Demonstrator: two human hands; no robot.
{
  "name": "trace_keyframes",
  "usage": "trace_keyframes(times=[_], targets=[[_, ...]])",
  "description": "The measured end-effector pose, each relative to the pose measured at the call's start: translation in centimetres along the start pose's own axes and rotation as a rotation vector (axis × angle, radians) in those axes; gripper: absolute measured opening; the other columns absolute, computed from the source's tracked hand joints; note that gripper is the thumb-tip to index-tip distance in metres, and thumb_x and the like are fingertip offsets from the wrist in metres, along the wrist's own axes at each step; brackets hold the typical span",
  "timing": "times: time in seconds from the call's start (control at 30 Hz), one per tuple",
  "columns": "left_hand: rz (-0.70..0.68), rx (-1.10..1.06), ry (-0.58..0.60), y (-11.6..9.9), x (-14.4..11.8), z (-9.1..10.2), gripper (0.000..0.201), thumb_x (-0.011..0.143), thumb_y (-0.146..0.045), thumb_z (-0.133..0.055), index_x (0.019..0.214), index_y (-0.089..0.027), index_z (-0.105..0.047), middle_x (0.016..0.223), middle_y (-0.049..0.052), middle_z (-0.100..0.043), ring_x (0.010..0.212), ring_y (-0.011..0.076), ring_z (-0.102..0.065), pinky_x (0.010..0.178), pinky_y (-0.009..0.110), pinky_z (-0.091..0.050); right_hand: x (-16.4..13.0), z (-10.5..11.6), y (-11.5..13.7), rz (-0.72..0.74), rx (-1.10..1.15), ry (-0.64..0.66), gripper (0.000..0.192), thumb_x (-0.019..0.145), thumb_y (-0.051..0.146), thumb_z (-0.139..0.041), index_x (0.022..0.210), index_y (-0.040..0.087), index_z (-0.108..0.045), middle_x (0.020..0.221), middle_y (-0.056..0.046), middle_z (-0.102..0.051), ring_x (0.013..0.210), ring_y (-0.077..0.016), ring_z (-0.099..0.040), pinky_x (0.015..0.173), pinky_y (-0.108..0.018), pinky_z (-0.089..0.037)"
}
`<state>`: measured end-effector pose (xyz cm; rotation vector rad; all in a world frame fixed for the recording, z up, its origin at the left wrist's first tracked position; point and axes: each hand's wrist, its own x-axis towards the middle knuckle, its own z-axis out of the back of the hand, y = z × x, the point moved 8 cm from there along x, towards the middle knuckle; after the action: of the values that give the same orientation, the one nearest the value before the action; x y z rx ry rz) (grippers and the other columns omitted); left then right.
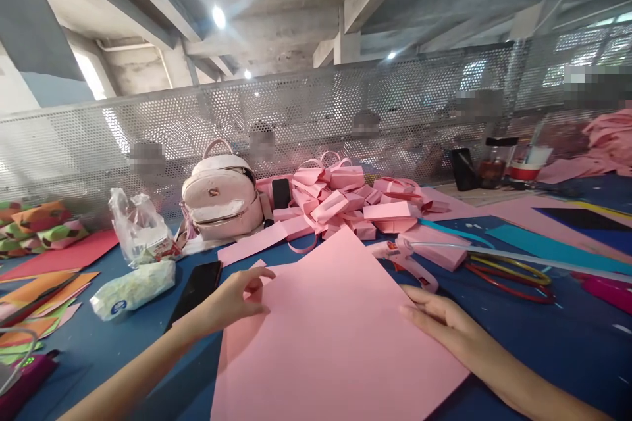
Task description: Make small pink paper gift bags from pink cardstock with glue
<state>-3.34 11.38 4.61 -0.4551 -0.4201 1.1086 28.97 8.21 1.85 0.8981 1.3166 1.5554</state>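
A large pink sheet of paper (340, 329) lies in front of me, its far corner pointing at the pile of pink paper pieces. Along the sheet's right edge, my right hand (439, 319) grips it, the thumb on top and the other fingers partly hidden. My left hand (244, 299) is at the left edge with thumb and forefinger curved apart, over more pink paper showing beneath the top sheet. Just beyond the sheet lies a white and orange hot glue gun (407, 263). A black phone (197, 286) rests beside my left hand.
Folded pink paper pieces (340, 200) are heaped at the back. Left of them stand a pink backpack (222, 194), a plastic bag (141, 227) and a tissue pack (133, 289). Coloured tubing (513, 273) and blue paper (548, 247) lie right. Behind runs a perforated metal screen (306, 105).
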Motion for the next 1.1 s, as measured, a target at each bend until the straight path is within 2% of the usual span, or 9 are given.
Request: trace_keyframes(times=[0.13,0.3,0.37,0.47,0.57,0.67,0.77,0.87,1.1], targets=[[-0.036,0.051,-0.038,-1.4,0.1,1.4,0.018,0.080,-0.019,-0.063,0.095,-0.019,-0.073,0.088,0.001,-0.074,0.084,0.0197,-0.066,0.078,0.026,-0.049,0.4,0.5,1.0,0.140,-0.201,0.014,0.064,0.092,0.052,-0.062,0.147,0.023,-0.050,0.142,-0.016,-0.061,0.125,-0.0358,-0.061,0.102,-0.047,-0.054],[-0.079,0.144,-0.117,-2.9,0.0,1.9,0.028,0.083,-0.007,-0.054,0.094,-0.022,-0.075,0.098,0.004,-0.074,0.091,0.0211,-0.069,0.076,0.026,-0.048,0.5,0.9,5.4,0.379,-0.630,-0.204,0.062,0.100,0.040,-0.050,0.157,0.035,-0.026,0.157,-0.008,-0.045,0.142,-0.0300,-0.045,0.113,-0.050,-0.043],[-0.094,0.183,-0.145,-2.9,-0.1,1.4,0.030,0.086,-0.006,-0.051,0.094,-0.022,-0.074,0.099,0.004,-0.073,0.089,0.0203,-0.069,0.074,0.026,-0.048,0.6,-0.6,7.4,0.473,-0.835,-0.197,0.059,0.099,0.033,-0.048,0.155,0.034,-0.031,0.157,-0.006,-0.044,0.145,-0.0297,-0.041,0.118,-0.052,-0.037],[-0.118,0.231,-0.199,-3.0,-0.2,0.9,0.031,0.089,-0.005,-0.047,0.095,-0.021,-0.073,0.100,0.005,-0.072,0.086,0.0191,-0.069,0.072,0.025,-0.048,1.2,-3.7,9.1,0.613,-1.072,-0.082,0.059,0.094,0.025,-0.055,0.151,0.029,-0.041,0.152,-0.008,-0.051,0.140,-0.0295,-0.048,0.115,-0.049,-0.042],[-0.152,0.283,-0.246,-3.2,-0.7,0.8,0.031,0.091,-0.004,-0.045,0.097,-0.021,-0.071,0.101,0.005,-0.071,0.087,0.0187,-0.068,0.072,0.025,-0.050,2.1,-6.3,9.4,0.772,-1.253,-0.009,0.044,0.091,0.012,-0.053,0.134,0.019,-0.059,0.126,-0.013,-0.070,0.115,-0.0289,-0.066,0.103,-0.049,-0.051],[-0.214,0.362,-0.251,-3.4,-1.4,0.1,0.032,0.096,-0.006,-0.041,0.101,-0.020,-0.069,0.101,0.007,-0.071,0.090,0.0213,-0.068,0.075,0.028,-0.052,2.8,-8.7,8.4,0.875,-1.378,0.071,0.036,0.090,0.002,-0.047,0.115,0.016,-0.068,0.104,-0.011,-0.075,0.095,-0.0265,-0.070,0.091,-0.045,-0.055],[-0.307,0.435,-0.209,-3.6,-2.6,-1.7,0.031,0.099,-0.010,-0.040,0.108,-0.020,-0.068,0.109,0.010,-0.071,0.095,0.0263,-0.068,0.080,0.037,-0.054,3.1,-10.5,6.8,0.873,-1.370,0.192,0.036,0.091,0.002,-0.047,0.118,0.016,-0.067,0.112,-0.010,-0.073,0.099,-0.0248,-0.069,0.086,-0.039,-0.056],[-0.386,0.472,-0.166,-3.9,-3.5,-3.3,0.031,0.100,-0.014,-0.042,0.120,-0.019,-0.064,0.127,0.014,-0.068,0.109,0.0318,-0.066,0.090,0.046,-0.055,3.2,-11.5,5.9,0.824,-1.309,0.265,0.037,0.094,0.007,-0.048,0.127,0.015,-0.063,0.131,-0.012,-0.067,0.116,-0.0268,-0.064,0.096,-0.042,-0.053],[-0.425,0.499,-0.127,-5.2,-3.7,-3.8,0.034,0.102,-0.022,-0.043,0.134,-0.018,-0.055,0.140,0.017,-0.060,0.118,0.0324,-0.064,0.094,0.049,-0.057,5.4,-11.0,5.5,0.607,-1.122,0.288,0.038,0.097,0.028,-0.058,0.133,0.017,-0.062,0.136,-0.013,-0.065,0.124,-0.0290,-0.058,0.109,-0.049,-0.045]])
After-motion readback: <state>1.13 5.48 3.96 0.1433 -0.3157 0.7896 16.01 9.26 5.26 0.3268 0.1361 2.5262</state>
